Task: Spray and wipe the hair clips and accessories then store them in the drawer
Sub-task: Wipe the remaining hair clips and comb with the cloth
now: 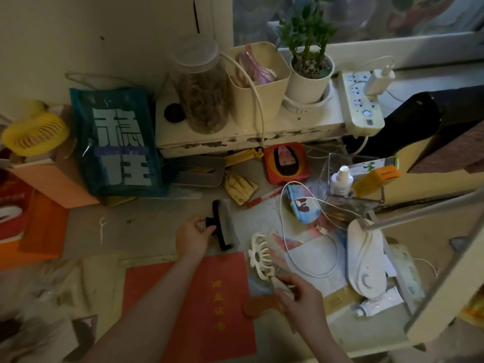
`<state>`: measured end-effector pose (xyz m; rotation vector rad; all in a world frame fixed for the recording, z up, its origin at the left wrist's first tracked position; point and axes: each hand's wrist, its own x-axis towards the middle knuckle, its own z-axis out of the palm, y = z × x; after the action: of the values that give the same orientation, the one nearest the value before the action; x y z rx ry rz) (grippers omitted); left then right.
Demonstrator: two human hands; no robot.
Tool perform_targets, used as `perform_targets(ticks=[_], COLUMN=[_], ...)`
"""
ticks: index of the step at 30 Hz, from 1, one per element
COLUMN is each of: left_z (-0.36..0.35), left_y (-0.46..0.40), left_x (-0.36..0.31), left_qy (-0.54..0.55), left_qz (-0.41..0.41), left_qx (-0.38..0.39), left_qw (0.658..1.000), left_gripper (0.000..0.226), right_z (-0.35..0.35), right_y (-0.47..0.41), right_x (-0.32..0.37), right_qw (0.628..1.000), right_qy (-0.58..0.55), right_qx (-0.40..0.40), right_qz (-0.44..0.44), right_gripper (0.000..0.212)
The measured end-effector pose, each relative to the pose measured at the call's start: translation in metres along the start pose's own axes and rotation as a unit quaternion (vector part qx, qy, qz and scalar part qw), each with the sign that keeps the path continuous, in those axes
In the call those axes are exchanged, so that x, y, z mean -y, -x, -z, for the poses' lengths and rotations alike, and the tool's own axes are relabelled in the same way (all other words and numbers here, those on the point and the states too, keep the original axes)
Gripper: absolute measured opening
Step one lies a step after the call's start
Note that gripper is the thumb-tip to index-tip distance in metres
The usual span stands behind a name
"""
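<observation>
Containers are crowding the far side of the bench (146, 226): a clear lidded jar (200, 87) is holding something brown and stringy, a cream bin (258, 82) beside it is holding pink items, and a white pot (309, 79) is carrying a green plant. To the right, a clear box (348, 184) is holding a white spray bottle (340, 180), with an orange carton (377, 178) leaning against it. A grey tray (200, 171) is sitting under the raised shelf edge.

The left hand (192, 238) is pinching a black claw clip (224, 225) by its levers, holding it just above the bench near the centre. The right hand (301, 299) is curling its fingers round the base of a cream claw clip (260, 255), whose teeth are pointing toward the far left. A brown hair clip (260, 306) is lying on a red booklet (193, 305) just left of the right hand.

A white cable (285, 247) is looping across the bench right of the clips, and a white appliance (365, 258) is filling the near right corner. A teal bag (117, 142) and orange boxes (44, 226) are lining the left edge. Bare bench surface is showing left of the left hand, between the bag and the booklet.
</observation>
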<state>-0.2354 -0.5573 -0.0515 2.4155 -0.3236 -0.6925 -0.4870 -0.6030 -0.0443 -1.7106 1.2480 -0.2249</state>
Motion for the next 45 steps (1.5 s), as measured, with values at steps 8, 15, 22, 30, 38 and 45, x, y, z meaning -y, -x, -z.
perform_targets(ticks=[8,15,22,30,38,45], left_z=[0.045,0.101,0.141,0.162,0.176,0.193], left_y=[0.034,0.082,0.127,0.159,0.179,0.195], left_x=[-0.002,-0.017,-0.033,-0.039,-0.048,-0.053], left_qy=[0.094,0.165,0.226,0.283,0.372,0.372], left_qz=[-0.022,-0.07,-0.129,-0.142,-0.128,-0.178], left_qx=[0.0,-0.042,-0.059,-0.064,-0.038,0.009], left_qw=[0.995,0.983,0.964,0.946,0.918,0.911], left_gripper=[0.019,0.02,0.024,0.024,0.025,0.026], right_z=[0.004,0.006,0.008,0.012,0.013,0.014], right_y=[-0.008,-0.003,0.023,0.054,0.073,0.081], right_x=[0.041,0.099,0.16,0.182,0.189,0.196], right_qw=[0.994,0.978,0.947,0.935,0.925,0.907], right_qy=[-0.106,-0.205,-0.308,-0.317,-0.332,-0.379], right_qx=[0.003,0.006,0.052,0.085,0.083,0.072], right_qz=[-0.002,0.043,0.077,0.138,0.162,0.169], right_gripper=[0.031,0.029,0.02,0.034,0.05,0.047])
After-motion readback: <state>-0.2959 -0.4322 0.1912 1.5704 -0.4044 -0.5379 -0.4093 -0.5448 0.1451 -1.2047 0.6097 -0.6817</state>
